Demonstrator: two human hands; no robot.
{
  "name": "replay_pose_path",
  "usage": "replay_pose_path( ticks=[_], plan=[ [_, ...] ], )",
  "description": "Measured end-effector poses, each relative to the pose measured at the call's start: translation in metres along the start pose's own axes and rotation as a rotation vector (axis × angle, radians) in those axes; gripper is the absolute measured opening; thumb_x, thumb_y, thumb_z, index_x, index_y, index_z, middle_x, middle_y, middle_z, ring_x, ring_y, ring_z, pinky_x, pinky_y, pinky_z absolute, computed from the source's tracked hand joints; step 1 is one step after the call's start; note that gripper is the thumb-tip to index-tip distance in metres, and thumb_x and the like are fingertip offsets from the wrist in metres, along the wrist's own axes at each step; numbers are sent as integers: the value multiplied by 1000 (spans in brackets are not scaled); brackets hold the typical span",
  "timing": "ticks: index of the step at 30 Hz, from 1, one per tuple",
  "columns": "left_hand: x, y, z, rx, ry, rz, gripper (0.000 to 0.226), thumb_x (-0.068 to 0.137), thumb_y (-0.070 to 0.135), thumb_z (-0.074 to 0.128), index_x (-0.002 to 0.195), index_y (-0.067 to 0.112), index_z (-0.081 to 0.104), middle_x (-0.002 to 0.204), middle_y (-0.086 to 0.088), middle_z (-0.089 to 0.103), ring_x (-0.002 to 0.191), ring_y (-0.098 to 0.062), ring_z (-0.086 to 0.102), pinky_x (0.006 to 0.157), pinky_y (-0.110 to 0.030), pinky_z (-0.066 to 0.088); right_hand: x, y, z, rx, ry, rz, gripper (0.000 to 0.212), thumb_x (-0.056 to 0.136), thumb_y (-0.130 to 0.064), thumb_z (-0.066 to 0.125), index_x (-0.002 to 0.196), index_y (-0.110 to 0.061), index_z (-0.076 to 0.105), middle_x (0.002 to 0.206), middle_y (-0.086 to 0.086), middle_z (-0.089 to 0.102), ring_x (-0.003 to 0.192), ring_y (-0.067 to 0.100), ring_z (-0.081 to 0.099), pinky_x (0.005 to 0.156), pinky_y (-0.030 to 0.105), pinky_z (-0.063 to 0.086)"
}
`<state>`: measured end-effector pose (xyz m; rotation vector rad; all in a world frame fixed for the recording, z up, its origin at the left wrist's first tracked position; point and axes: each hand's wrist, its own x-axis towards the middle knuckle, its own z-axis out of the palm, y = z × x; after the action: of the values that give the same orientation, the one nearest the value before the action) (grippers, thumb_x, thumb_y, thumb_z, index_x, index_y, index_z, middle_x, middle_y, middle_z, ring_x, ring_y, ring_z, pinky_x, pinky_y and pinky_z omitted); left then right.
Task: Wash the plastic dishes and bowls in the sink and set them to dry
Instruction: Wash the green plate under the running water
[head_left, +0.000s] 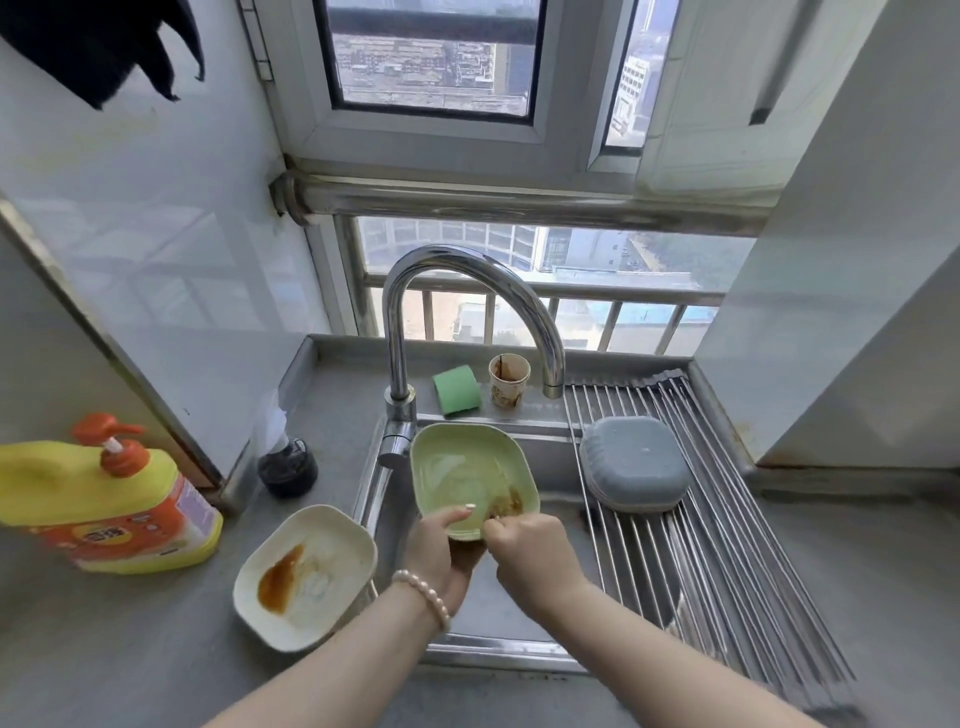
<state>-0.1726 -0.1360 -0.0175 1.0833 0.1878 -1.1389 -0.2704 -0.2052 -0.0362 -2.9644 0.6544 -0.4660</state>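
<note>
The grey counter is the biggest thing here, and the steel sink is set into it, right under both hands. A tall window looks out on city buildings far beyond the fingers, so we are high up. White walls stand on both sides.

The roll-up drying rack lies over the right part of the sink, just right of the right hand's fingers. A blue bowl sits on it upside down, likely so water can drip off. That one looks finished.

The yellow soap bottle stands far left of the fingers. The bent tap curves above and beyond them. I see no water coming out.

The cream bowl waits just left of the left hand, on the sink's edge, with brown sauce inside. It is not washed yet.

The green bowl is over the sink. The left hand holds it from below, fingers curled under and thumb pressed on the near rim, tipping it so the inside shows. The right hand has its fingers bunched together, rubbing a brown smear inside. I cannot tell if they pinch a scrubber.

A green sponge and a stained paper cup sit beyond the fingers.
</note>
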Motion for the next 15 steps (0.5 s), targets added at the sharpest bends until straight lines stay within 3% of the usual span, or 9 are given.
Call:
replay_pose_path(
  ticks=[4,6,8,10,11,13,15],
  plan=[
    [11,11,-5,3,91,49,34,90,15,51,119,-2,58,111,-26,66,95,-40,67,63,-39,57,-9,-9,15,206,144,14,30,43,-2,77,64,-23,69,49,-7,61,41,12,57,33,18,37],
    [13,26,-5,71,104,35,30,95,20,47,109,-2,61,94,-22,71,85,-37,68,61,-38,55,-13,0,18,250,219,-79,14,65,-12,71,74,-23,72,60,-8,67,51,12,63,40,19,45],
    [13,41,-4,167,76,-24,26,97,18,43,96,-1,61,75,-17,71,76,-33,64,63,-39,52,-14,15,10,173,210,-218,11,80,-21,62,73,-19,71,73,-5,71,65,16,67,60,25,54],
    [18,53,-6,275,30,-80,24,94,15,43,98,-1,61,83,-19,70,79,-35,63,73,-44,53,-12,35,1,-1,187,-286,13,79,-25,63,73,-17,72,84,-4,73,80,16,69,84,29,53],
    [18,57,-6,293,10,-106,25,93,15,44,102,-2,61,91,-21,68,83,-35,63,79,-45,52,-11,42,-1,-91,186,-283,8,73,-23,67,73,-17,72,85,-3,73,83,16,69,89,30,52],
    [19,56,-5,254,-43,-120,31,90,17,47,110,-2,61,97,-21,68,87,-36,64,84,-46,51,-8,42,-3,-125,147,-247,14,59,-11,77,69,-17,69,75,-3,69,73,18,67,81,29,54],
    [12,42,1,141,-95,-78,32,89,18,48,112,-1,61,96,-20,68,87,-35,63,83,-43,51,-4,27,-1,-63,122,-205,24,50,-2,75,59,-19,60,57,-4,58,52,18,58,53,23,48]
  ],
)
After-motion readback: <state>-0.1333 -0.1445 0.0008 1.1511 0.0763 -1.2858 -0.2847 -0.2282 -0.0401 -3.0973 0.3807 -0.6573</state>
